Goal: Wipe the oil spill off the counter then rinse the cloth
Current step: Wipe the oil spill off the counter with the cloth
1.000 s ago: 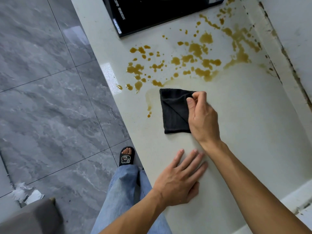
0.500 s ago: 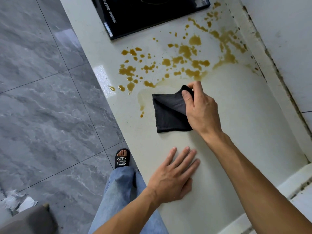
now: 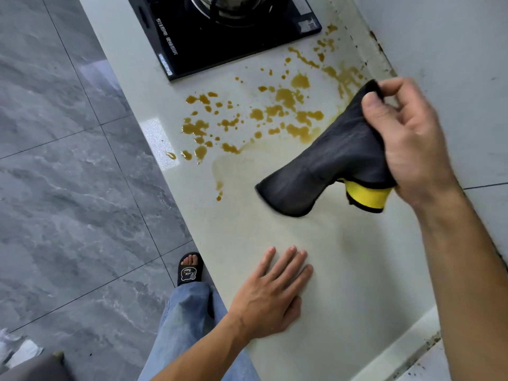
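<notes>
At the near edge, both forearms are cut off by the frame, and a grey object at the bottom left corner is too cropped to identify. The left hand (image 3: 270,295) lies flat on the pale, smooth surface (image 3: 343,270), fingers straight and spread, holding nothing. Beyond it, toward 1 o'clock, the right hand (image 3: 409,138) is raised and pinches the upper corner of the cloth (image 3: 324,166) between thumb and curled fingers; the palm side is hidden. The cloth is dark grey, soft and finely napped, hanging in a loose flared fold toward 8 o'clock of that hand, with a yellow inner face showing at its lower right. Whether its lowest edge touches the surface cannot be told. The oil spill (image 3: 275,116) lies past the cloth toward 11 o'clock: amber, glossy blobs and droplets scattered across the surface, with a faint smeared arc at its near side. Farthest off, at 12 o'clock, a black glass hob (image 3: 233,45) is cut off by the top edge; its printed lettering is not legible. Grey marbled floor tiles (image 3: 68,188) run along the left.
</notes>
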Demonstrator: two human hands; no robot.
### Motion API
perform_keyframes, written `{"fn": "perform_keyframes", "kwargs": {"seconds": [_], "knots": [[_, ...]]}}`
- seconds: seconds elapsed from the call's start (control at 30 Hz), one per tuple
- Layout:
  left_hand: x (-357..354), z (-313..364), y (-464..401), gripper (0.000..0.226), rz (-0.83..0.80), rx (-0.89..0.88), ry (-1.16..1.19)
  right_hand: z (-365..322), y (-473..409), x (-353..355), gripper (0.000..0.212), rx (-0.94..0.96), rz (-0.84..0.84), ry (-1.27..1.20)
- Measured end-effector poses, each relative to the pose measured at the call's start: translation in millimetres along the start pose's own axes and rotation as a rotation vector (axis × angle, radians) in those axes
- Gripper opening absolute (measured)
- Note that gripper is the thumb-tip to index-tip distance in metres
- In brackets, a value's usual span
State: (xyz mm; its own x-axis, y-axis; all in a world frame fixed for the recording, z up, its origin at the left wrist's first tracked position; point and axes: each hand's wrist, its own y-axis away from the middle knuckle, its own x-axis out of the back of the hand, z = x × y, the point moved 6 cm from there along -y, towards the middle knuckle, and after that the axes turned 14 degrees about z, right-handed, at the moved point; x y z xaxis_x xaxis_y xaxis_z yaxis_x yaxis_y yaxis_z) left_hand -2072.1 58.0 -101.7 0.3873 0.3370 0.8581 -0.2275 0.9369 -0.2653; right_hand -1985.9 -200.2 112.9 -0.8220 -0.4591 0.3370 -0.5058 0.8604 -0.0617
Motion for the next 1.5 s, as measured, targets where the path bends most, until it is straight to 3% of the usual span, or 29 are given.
{"fn": "perform_keyframes", "kwargs": {"seconds": [0.17, 0.27, 0.37, 0.5, 0.6, 0.73, 0.9, 1.17, 1.27, 1.3, 1.37, 1.43, 1.5], "knots": [[2, -1, 0, 0.067, 0.028, 0.001, -0.013, -52, 20, -1, 0.005, 0.272, -0.053, 0.087], [0, 0, 1, 0.068, 0.009, 0.009, 0.010, -45, 47, -31, 0.009, 0.338, -0.120, 0.198], [4, 0, -1, 0.064, 0.005, 0.005, 0.035, -5, 84, -78, 0.017, 0.320, -0.300, 0.354], [6, -2, -5, 0.036, -0.039, 0.063, 0.135, 45, 144, -132, 0.024, 0.327, -0.607, 0.480], [5, -6, -1, 0.071, -0.095, 0.087, 0.063, 60, 168, -147, 0.023, 0.302, -0.714, 0.431], [5, -1, -5, 0.046, -0.077, 0.038, 0.117, 68, 146, -137, 0.022, 0.266, -0.641, 0.411], [4, -1, -2, 0.065, -0.034, 0.022, 0.024, 82, 75, -105, 0.022, 0.294, -0.390, 0.519], [0, -1, 0, 0.063, -0.029, 0.004, -0.011, 133, 30, -107, 0.030, 0.256, -0.102, 0.719], [2, -1, -1, 0.061, -0.018, -0.004, -0.016, 127, 43, -103, 0.038, 0.370, 0.029, 0.708], [5, -1, -2, 0.059, -0.016, 0.001, -0.009, 124, 51, -104, 0.037, 0.439, 0.023, 0.700], [12, -4, 0, 0.052, 0.004, 0.042, 0.020, 129, 70, -112, 0.039, 0.527, -0.146, 0.689], [24, -14, 7, 0.043, 0.072, 0.151, 0.029, 146, 88, -118, 0.047, 0.490, -0.355, 0.718], [38, -30, 17, 0.041, 0.157, 0.296, -0.013, 158, 95, -114, 0.054, 0.465, -0.437, 0.756]]}}
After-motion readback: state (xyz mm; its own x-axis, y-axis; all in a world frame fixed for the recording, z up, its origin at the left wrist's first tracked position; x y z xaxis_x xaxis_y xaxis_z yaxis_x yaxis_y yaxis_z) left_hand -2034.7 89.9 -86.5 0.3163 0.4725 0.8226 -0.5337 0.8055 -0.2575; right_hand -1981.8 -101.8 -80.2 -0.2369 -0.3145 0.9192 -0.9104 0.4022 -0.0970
